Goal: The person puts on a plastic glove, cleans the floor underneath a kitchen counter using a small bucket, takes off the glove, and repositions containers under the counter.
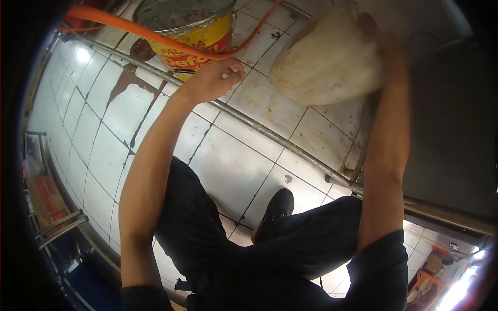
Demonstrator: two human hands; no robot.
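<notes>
A round metal drum point(189, 23) with a yellow band and red lettering stands on the pale tiled floor point(228, 160), its dull grey top smeared and grimy; everything else is placed from it. A smooth orange hose point(129, 28) runs across the drum's front and curves away past its far side. Just below the drum the left hand point(215, 78) reaches in with the palm turned up, fingers point(233, 70) lightly curled together right under the hose; whether they grip it or only touch it cannot be told. To the right of the drum, apart from it, the right hand point(376, 31) holds a bulging, rounded off-white sack point(329, 57) with soft lengthwise folds, its surface matte and cloth-like; the fingers lie behind the sack's upper edge and are mostly hidden, so their closure cannot be read. A thin grey metal pipe point(259, 127) crosses the glossy, stained tiles diagonally from under the drum toward the lower right. Below it a black shoe point(275, 212) and dark trousers point(249, 249) show.
</notes>
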